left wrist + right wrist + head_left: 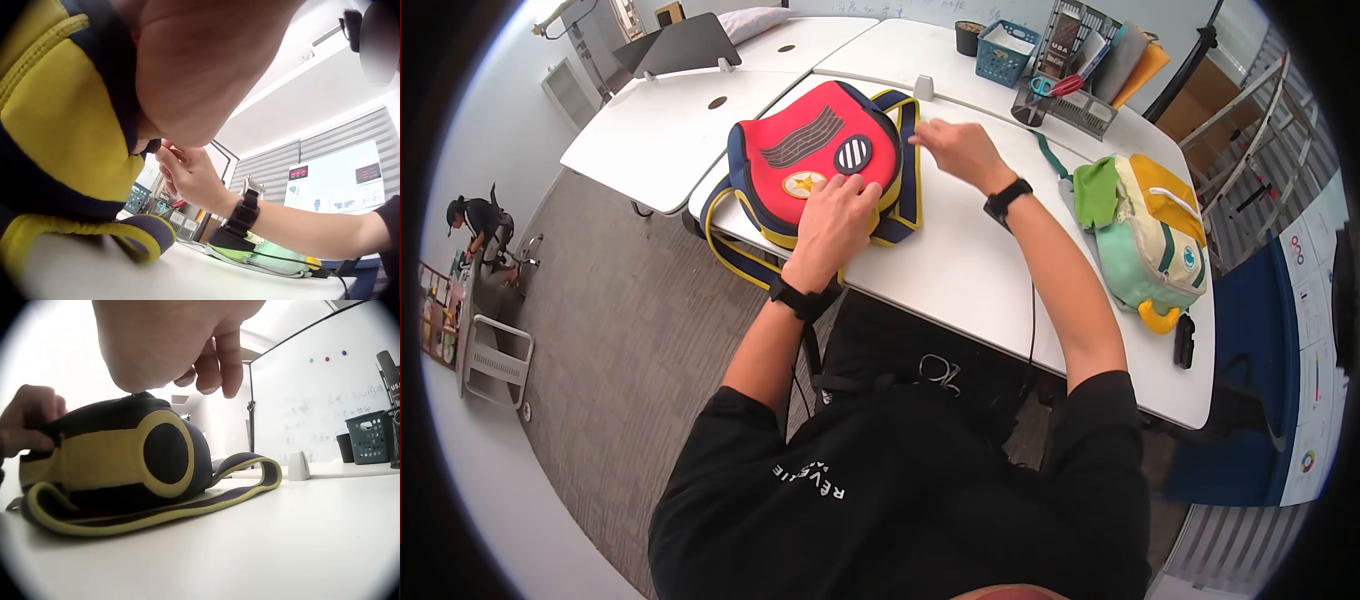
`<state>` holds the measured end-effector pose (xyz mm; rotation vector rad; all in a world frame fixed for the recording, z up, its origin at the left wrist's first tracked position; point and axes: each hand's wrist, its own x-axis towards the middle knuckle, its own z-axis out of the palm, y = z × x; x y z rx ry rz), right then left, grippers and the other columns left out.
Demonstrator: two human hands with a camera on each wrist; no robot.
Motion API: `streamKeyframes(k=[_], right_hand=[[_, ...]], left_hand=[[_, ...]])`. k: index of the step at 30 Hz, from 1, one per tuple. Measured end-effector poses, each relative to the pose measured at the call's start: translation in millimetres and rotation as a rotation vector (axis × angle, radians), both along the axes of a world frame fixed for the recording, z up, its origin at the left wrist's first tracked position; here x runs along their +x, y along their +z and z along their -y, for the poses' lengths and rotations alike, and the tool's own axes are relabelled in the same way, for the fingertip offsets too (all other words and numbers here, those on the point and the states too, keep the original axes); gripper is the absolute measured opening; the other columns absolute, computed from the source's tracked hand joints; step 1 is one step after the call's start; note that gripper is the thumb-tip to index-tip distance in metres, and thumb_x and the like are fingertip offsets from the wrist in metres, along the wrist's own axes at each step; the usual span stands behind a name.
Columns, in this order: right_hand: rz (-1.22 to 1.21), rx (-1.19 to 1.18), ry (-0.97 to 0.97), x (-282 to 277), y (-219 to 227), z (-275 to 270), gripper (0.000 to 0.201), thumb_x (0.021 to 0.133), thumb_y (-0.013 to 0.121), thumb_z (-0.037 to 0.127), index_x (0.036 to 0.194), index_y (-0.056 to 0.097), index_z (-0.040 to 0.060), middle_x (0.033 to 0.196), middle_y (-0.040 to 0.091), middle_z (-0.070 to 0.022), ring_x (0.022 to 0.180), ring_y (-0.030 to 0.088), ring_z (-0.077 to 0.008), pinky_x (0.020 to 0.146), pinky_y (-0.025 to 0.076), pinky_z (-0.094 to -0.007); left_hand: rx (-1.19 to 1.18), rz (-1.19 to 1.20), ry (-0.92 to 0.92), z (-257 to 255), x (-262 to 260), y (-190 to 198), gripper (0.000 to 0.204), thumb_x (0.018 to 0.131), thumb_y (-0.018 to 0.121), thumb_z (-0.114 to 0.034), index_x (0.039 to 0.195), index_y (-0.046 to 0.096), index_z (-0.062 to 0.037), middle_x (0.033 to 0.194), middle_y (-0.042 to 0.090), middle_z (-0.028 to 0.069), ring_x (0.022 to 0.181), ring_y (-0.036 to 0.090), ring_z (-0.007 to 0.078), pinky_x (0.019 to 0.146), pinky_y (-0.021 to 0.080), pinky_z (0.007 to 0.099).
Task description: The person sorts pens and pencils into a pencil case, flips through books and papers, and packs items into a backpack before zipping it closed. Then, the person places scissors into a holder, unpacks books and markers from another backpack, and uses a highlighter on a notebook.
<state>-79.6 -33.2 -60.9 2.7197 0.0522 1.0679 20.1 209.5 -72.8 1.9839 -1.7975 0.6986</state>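
A red backpack (820, 140) with navy sides, yellow trim and round patches lies on the white table. My left hand (836, 222) grips its near edge. In the right wrist view the left hand (31, 419) shows its fingers bent at the yellow and navy side. My right hand (962, 155) hovers over the bag's right edge, fingertips drawn together. The left wrist view has the right hand (194, 181) with thumb and forefinger close to a small dark piece (153, 146); I cannot tell whether they pinch it. A yellow-edged strap (244, 487) loops onto the table.
A green, cream and yellow backpack (1150, 230) lies on the right, beside a small black object (1185, 342). Behind it are a wire organizer (1065, 112) with scissors, a blue basket (1006, 55) and a dark pot (968, 38). Another person (480, 225) is far left.
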Motion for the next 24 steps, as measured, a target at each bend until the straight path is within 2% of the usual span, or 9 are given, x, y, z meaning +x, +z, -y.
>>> streamKeyframes(k=[7, 9, 10, 11, 12, 14, 16, 18, 24], right_hand=[[0.016, 0.104, -0.035, 104, 9, 24, 0.022, 0.097, 0.056, 0.032, 0.093, 0.059, 0.0107, 0.076, 0.068, -0.0117, 0.069, 0.068, -0.0344, 0.057, 0.053, -0.0449], [0.027, 0.154, -0.028, 119, 3, 23, 0.024, 0.097, 0.056, 0.034, 0.093, 0.059, 0.0101, 0.078, 0.069, -0.0137, 0.072, 0.069, -0.0355, 0.061, 0.053, -0.0464], [-0.013, 0.255, -0.068, 117, 2, 18, 0.026, 0.097, 0.055, 0.035, 0.095, 0.059, 0.0098, 0.08, 0.07, -0.0143, 0.075, 0.069, -0.0357, 0.062, 0.054, -0.0471], [-0.062, 0.354, -0.112, 114, 1, 16, 0.028, 0.097, 0.055, 0.037, 0.097, 0.059, 0.0095, 0.082, 0.07, -0.015, 0.077, 0.069, -0.0359, 0.064, 0.054, -0.0478], [0.009, 0.541, -0.08, 109, 0, 17, 0.035, 0.096, 0.055, 0.042, 0.105, 0.06, 0.0081, 0.087, 0.071, -0.0191, 0.082, 0.069, -0.0394, 0.07, 0.055, -0.05], [0.019, 0.596, -0.199, 95, -4, 30, 0.037, 0.096, 0.055, 0.04, 0.109, 0.06, 0.0059, 0.091, 0.07, -0.0219, 0.086, 0.068, -0.0411, 0.074, 0.054, -0.0502], [0.05, 0.617, -0.342, 72, -16, 58, 0.041, 0.095, 0.054, 0.037, 0.114, 0.059, 0.0014, 0.101, 0.068, -0.0265, 0.096, 0.066, -0.0437, 0.083, 0.053, -0.0503], [-0.008, 0.601, -0.456, 42, -23, 85, 0.037, 0.093, 0.053, 0.027, 0.114, 0.059, -0.0027, 0.115, 0.063, -0.0278, 0.107, 0.062, -0.0436, 0.091, 0.05, -0.0497], [0.058, 0.508, -0.595, -21, -24, 171, 0.038, 0.087, 0.055, 0.015, 0.119, 0.055, -0.0048, 0.118, 0.06, -0.0279, 0.112, 0.058, -0.0445, 0.096, 0.048, -0.0489]], left_hand=[[-0.043, -0.038, -0.017, -7, -1, 2, 0.011, 0.075, 0.064, -0.002, 0.079, 0.054, -0.0065, 0.079, 0.053, 0.0089, 0.082, 0.056, 0.0285, 0.072, 0.043, 0.0415], [-0.093, -0.05, -0.014, -7, -4, -1, 0.014, 0.071, 0.062, -0.003, 0.083, 0.058, -0.0069, 0.084, 0.054, 0.0093, 0.087, 0.055, 0.0276, 0.074, 0.042, 0.0404], [-0.222, -0.103, -0.09, -8, -11, -1, 0.022, 0.072, 0.061, -0.002, 0.093, 0.063, -0.0071, 0.097, 0.057, 0.0114, 0.097, 0.054, 0.0296, 0.082, 0.042, 0.0411], [-0.18, -0.077, -0.073, -13, -25, 0, 0.03, 0.075, 0.06, -0.005, 0.104, 0.066, -0.0081, 0.12, 0.057, 0.0146, 0.116, 0.051, 0.0339, 0.094, 0.04, 0.045], [-0.089, -0.039, -0.151, -16, -38, 2, 0.031, 0.077, 0.06, -0.007, 0.107, 0.066, -0.0086, 0.13, 0.053, 0.0156, 0.124, 0.046, 0.0357, 0.099, 0.038, 0.0472], [0.099, 0.048, -0.264, -9, -47, -10, 0.041, 0.082, 0.066, -0.015, 0.123, 0.062, -0.0108, 0.146, 0.044, 0.0152, 0.141, 0.033, 0.0373, 0.109, 0.029, 0.0535], [0.252, 0.065, -0.168, 11, -23, -25, 0.04, 0.083, 0.059, -0.009, 0.122, 0.062, -0.0078, 0.149, 0.041, 0.0175, 0.145, 0.028, 0.0386, 0.11, 0.031, 0.0578], [0.214, -0.08, -0.173, 26, 7, -34, 0.033, 0.082, 0.054, -0.002, 0.113, 0.063, -0.0024, 0.15, 0.041, 0.0156, 0.146, 0.027, 0.0389, 0.111, 0.029, 0.0614], [0.263, -0.048, -0.091, 38, 50, -15, 0.034, 0.08, 0.053, 0.003, 0.111, 0.065, -0.0006, 0.153, 0.039, 0.012, 0.148, 0.023, 0.0384, 0.117, 0.022, 0.0553]])
